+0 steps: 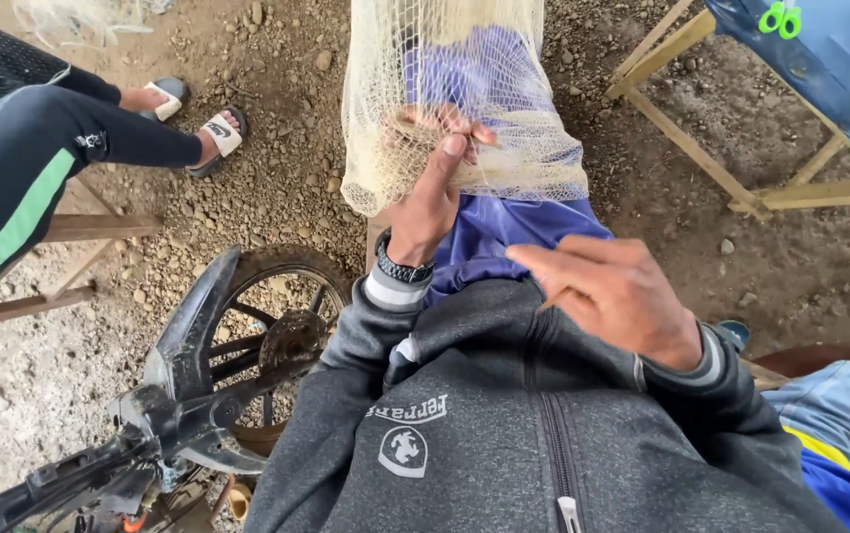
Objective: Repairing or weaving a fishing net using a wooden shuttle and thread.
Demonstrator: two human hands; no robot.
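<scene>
Cream fishing net (464,118) hangs draped over your lap, over the blue shorts (504,237), running off the top edge of the view. Your left hand (435,188) is bunched into the net's lower edge, fingers closed on the mesh, thumb up along it. Your right hand (613,291) sits just below and to the right of the net, clear of the mesh; fingers loosely curled, index pointing left toward the left hand. Something thin may be pinched in it, can't tell. Hands are near each other, not touching. Black watch (403,268) on your left wrist, grey zip jacket (504,444) fills the bottom middle.

Around: gravel ground (287,128) under everything. Motorbike wheel (282,341) and black fender (188,336) at bottom left, just beside your left elbow. Another person's legs in black trousers with a green stripe (30,168), feet in sandals (218,133), top left, well apart from the net. Wooden frame (701,148) at top right with a blue cover (830,69) and green scissors (778,18) on it. Nothing lies between your hands and the net.
</scene>
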